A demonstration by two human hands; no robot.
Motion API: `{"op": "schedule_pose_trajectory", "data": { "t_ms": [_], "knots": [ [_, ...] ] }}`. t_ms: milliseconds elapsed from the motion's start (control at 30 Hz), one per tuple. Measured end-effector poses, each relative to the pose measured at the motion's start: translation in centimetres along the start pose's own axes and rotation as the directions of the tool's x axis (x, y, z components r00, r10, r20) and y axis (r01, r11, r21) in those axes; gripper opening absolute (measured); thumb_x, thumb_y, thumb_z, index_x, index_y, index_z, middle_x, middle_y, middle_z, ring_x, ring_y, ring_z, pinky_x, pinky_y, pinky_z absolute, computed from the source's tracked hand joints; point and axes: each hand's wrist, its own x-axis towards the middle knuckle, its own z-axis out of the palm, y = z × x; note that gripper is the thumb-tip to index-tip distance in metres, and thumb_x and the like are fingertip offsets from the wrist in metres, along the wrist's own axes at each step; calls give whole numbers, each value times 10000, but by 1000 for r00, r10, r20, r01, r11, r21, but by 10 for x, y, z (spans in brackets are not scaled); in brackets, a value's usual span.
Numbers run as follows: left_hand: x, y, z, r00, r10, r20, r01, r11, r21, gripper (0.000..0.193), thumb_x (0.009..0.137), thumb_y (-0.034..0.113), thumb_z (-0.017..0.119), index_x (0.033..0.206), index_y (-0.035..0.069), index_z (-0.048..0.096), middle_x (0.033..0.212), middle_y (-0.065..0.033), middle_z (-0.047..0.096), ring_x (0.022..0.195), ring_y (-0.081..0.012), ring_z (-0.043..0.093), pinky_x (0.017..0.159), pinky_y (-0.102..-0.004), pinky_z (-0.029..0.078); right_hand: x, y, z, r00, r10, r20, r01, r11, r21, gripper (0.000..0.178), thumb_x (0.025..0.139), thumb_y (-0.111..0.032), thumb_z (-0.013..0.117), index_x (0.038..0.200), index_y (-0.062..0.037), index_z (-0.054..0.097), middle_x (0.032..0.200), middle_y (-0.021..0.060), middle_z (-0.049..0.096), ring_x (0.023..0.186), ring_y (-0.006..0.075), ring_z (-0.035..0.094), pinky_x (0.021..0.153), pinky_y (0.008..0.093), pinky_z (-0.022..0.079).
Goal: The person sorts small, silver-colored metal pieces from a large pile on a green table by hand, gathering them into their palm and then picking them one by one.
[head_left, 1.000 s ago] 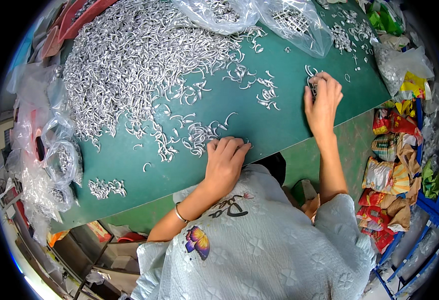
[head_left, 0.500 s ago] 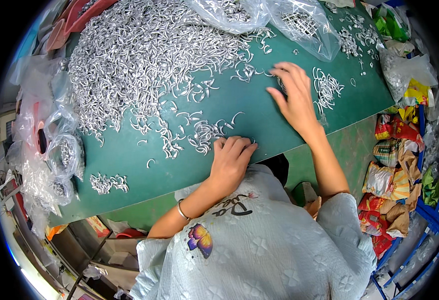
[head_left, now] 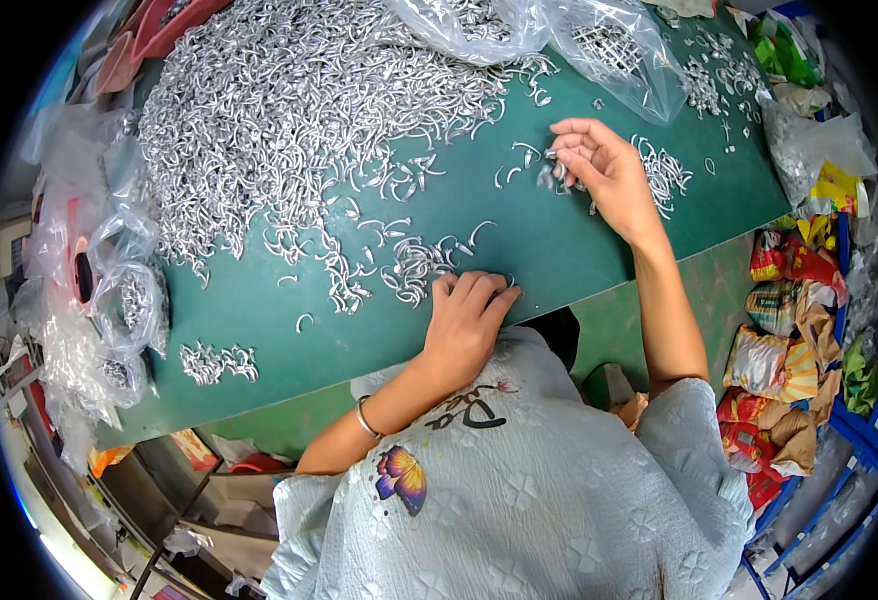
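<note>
My right hand (head_left: 614,185) is over the table at the right, fingers curled. Small curved silver metal pieces (head_left: 549,174) show at its fingertips, some blurred, and a few more lie just left of it. Close to the table's near edge rests my left hand (head_left: 467,325), its fingers bent down and together. A bit of silver shows by its fingertips; what the fingers hold is hidden. Left of that hand is a small cluster of curved pieces (head_left: 419,268). A big heap of the same pieces (head_left: 299,110) covers the far left.
The green table (head_left: 379,345) has a small pile of pieces (head_left: 219,364) at its near left and another (head_left: 664,175) beyond my right hand. Clear plastic bags (head_left: 619,60) lie at the back. More bags (head_left: 89,280) hang at the left edge. Colourful packets (head_left: 769,360) fill a blue rack at right.
My right hand has moved right and its spread fingers have curled in. The loose pieces left of it have shifted right with it. My left hand stays nearly where it was.
</note>
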Motion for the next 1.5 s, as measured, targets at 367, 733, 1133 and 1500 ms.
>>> {"op": "schedule_pose_trajectory", "data": {
  "t_ms": [367,733,1133,1500],
  "knots": [
    [2,2,2,1000,15,0,-15,999,-32,296,693,-32,628,985,20,629,951,-71,560,890,-223,533,755,-364,348,3,9,18,861,-505,60,354,510,-784,229,751,-82,685,966,-29,628,962,105,583,913,302,525,813,378,420],
    [3,2,1,1000,6,5,-6,999,-34,288,701,-19,618,986,18,628,948,-71,558,882,-224,530,759,-360,344,-3,-1,14,912,-409,3,290,641,-711,140,781,-21,634,916,-46,606,799,61,596,798,255,544,746,347,385],
    [-3,2,7,974,-156,-164,136,982,-128,473,692,30,726,1115,25,515,1070,-141,515,959,-324,514,806,-403,399,-60,-14,20,956,-33,293,169,877,-451,232,765,4,654,992,5,606,951,116,599,894,277,559,804,364,446],
    [10,2,0,995,24,100,-32,996,87,410,740,70,674,1131,22,560,1219,-112,512,1153,-308,472,902,-426,367,-69,-1,9,946,-263,192,325,723,-610,112,782,8,624,893,5,606,877,128,576,832,304,558,740,380,458]
  ]
}}
